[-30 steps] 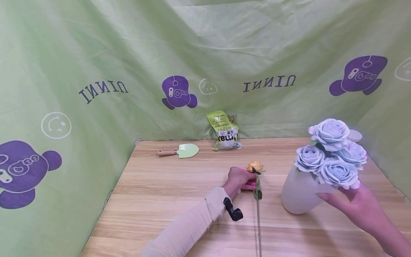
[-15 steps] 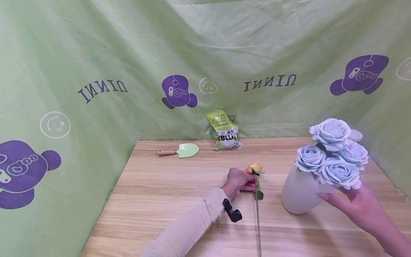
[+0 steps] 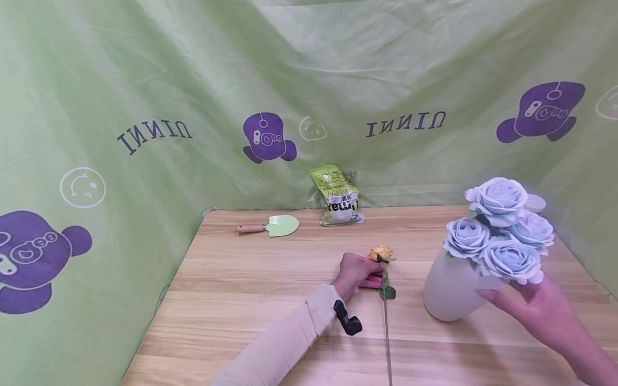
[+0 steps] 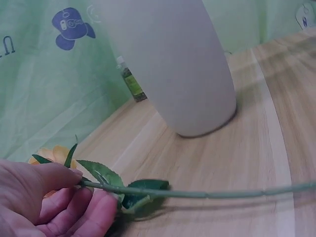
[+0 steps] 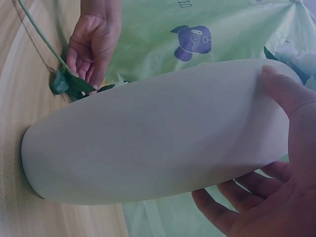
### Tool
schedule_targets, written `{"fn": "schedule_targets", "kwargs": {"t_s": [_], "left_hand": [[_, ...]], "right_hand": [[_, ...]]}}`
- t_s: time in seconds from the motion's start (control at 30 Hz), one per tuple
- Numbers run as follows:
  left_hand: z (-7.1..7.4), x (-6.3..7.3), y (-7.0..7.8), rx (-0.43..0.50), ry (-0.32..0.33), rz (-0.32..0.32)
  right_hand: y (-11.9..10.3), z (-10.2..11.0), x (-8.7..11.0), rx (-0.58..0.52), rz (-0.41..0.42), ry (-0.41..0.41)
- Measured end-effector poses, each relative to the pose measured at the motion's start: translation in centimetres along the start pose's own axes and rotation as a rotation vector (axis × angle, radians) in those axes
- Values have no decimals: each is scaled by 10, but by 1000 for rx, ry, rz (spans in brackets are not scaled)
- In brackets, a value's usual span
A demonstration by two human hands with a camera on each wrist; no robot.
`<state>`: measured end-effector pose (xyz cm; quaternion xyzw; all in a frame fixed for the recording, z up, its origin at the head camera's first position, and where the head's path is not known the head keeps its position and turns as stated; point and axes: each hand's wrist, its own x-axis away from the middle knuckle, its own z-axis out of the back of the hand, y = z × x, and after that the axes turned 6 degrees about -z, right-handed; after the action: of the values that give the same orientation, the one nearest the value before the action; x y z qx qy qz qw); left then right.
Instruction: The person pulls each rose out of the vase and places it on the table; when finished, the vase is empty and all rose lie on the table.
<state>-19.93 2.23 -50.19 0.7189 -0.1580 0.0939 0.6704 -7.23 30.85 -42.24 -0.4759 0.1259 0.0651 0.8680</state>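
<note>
Two holds at once: with the left hand, pinching a peach-orange artificial rose on a thin green stem just below the bloom, thumb closed against curled fingers; with the right hand, gripping a tall, smooth, off-white tapered vase near its top, thumb on one side, fingers slightly spread on the other. Bloom full and ruffled, dark green leaves lower down, low over the pale wood-grain desk, just left of the vase; pale blue roses bunched at the vase's top
</note>
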Motion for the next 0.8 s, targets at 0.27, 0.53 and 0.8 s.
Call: {"fn": "schedule_targets", "kwargs": {"t_s": [0.27, 0.53, 0.8], "left_hand": [[2, 2, 0, -35, 26, -1], [6, 3, 0, -39, 15, -11], [14, -1, 1, -72, -59, 6]], "right_hand": [[-1, -1, -1, -5, 0, -2], [-2, -1, -1, -8, 6, -2], [-2, -1, -1, -12, 3, 0]]}}
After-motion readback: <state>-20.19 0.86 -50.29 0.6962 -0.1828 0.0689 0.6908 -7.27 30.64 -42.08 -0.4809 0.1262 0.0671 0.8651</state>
